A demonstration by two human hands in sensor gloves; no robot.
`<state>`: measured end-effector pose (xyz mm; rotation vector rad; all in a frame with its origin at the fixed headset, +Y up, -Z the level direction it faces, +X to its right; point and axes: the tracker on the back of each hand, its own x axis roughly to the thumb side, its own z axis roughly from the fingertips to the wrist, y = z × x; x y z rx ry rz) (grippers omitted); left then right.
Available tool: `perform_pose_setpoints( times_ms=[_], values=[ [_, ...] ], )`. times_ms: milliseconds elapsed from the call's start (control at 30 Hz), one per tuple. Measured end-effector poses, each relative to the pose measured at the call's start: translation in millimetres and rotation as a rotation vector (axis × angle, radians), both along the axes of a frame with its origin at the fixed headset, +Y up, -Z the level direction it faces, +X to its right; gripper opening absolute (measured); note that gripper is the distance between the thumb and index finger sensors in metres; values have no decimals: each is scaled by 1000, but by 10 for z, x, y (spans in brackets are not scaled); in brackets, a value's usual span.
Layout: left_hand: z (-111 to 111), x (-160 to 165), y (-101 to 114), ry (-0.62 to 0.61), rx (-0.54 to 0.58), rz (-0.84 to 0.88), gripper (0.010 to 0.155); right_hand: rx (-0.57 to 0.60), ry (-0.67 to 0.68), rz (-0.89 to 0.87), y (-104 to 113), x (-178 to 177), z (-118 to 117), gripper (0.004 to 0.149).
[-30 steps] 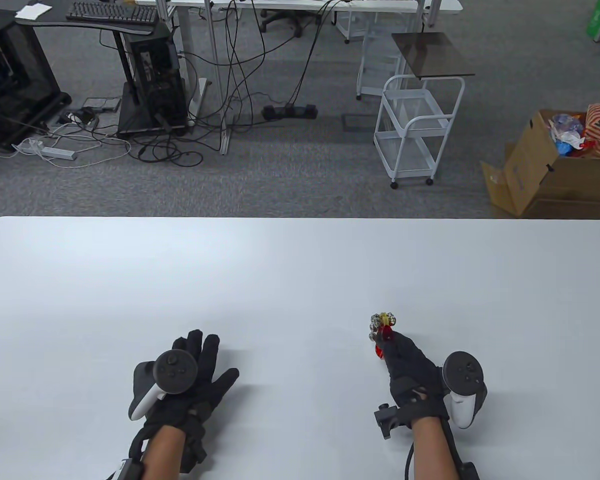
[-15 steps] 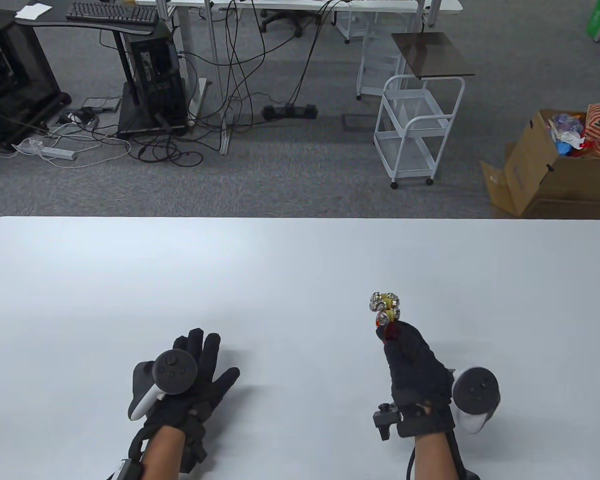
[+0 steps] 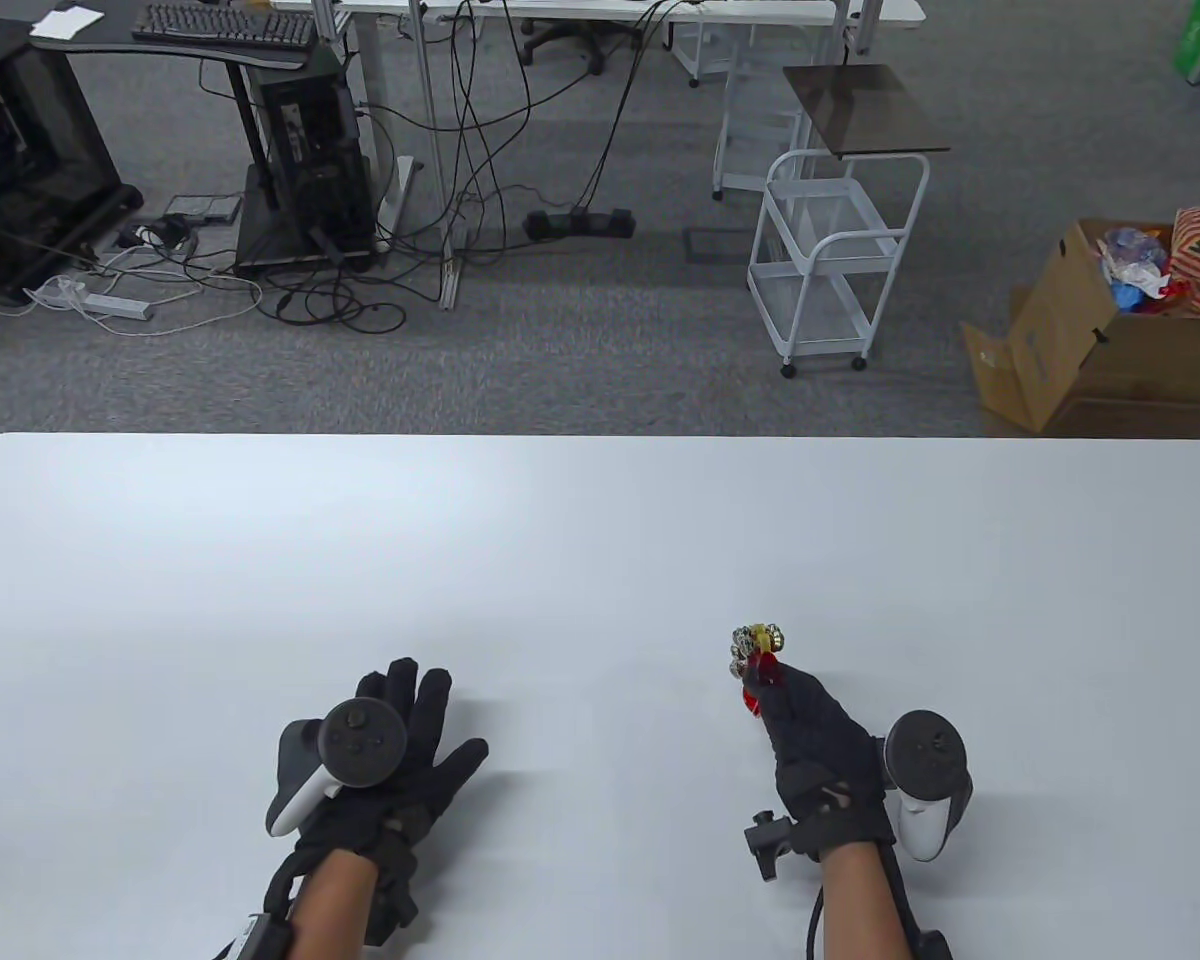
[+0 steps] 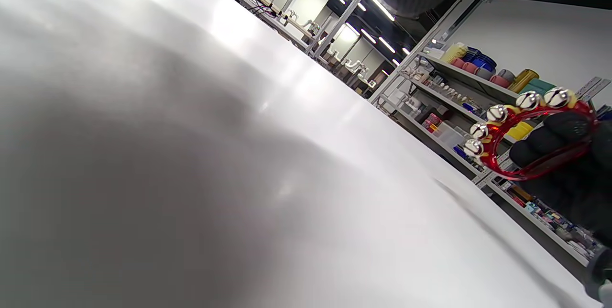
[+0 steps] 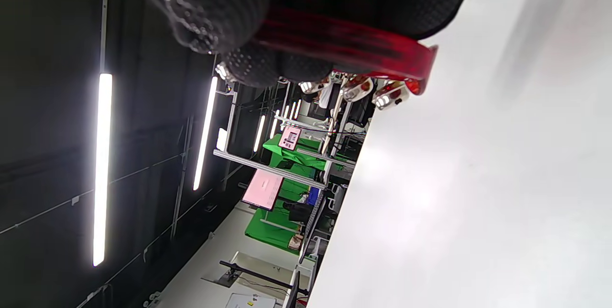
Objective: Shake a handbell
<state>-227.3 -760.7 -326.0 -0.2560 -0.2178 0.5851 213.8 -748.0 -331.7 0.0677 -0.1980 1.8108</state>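
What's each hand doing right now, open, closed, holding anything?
Left hand: open, fingers spread, palm down on the table, holding nothing.
Right hand: closed, gripping the red handbell by its handle, bells pointing away from the person.

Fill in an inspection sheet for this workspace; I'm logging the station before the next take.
Surface: white table, bare where visible.
Job's things: red handbell with silver jingles, held off the table.
Clutter: nothing seen on the table.
Grippers: right hand grips the handbell's red handle; left hand rests flat, fingers spread.
Cables: tangled leads and power strip on the floor beyond.
Surroundings: white cart, cardboard box, shelving.
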Motion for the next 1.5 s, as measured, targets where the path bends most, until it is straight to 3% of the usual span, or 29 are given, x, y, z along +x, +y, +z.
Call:
perform_pose_setpoints(
  times_ms=[167,233,267,400,467,500,567,633,700,800,1000,1233,1400,1500],
  values=[
    [0,1,4,1,-1,1,86,-61,24,30,-58,-54,-16,46],
    [1,5,7,-2,-4,2,86,-14,51,41,46,-136,35,46],
    [2,8,11,-3,-2,3,86,55,42,22,172,-175,91,46],
    [23,-6,62,0,25,12,86,632,88,-35,1166,-276,702,46],
    [29,-16,77,5,33,13,86,686,28,-38,1282,-210,793,45],
    [29,-18,79,5,33,12,86,617,10,-34,1214,-154,695,45],
    [29,-11,78,3,29,16,86,407,-44,10,870,-65,414,45],
    [37,18,81,-7,27,12,86,98,-90,58,317,20,124,46],
    [44,36,88,-11,30,8,86,9,-127,77,78,40,61,46],
    [55,35,111,-17,41,9,86,71,-94,109,218,2,82,46],
    [63,38,114,-17,35,19,86,89,-76,126,217,-134,129,46],
    [73,56,139,-20,47,14,85,116,61,641,224,-870,125,45],
    [70,40,139,-14,43,16,85,176,103,1112,133,-1528,130,43],
    [68,41,141,-16,46,15,84,195,106,1232,62,-1766,134,43]
  ],
)
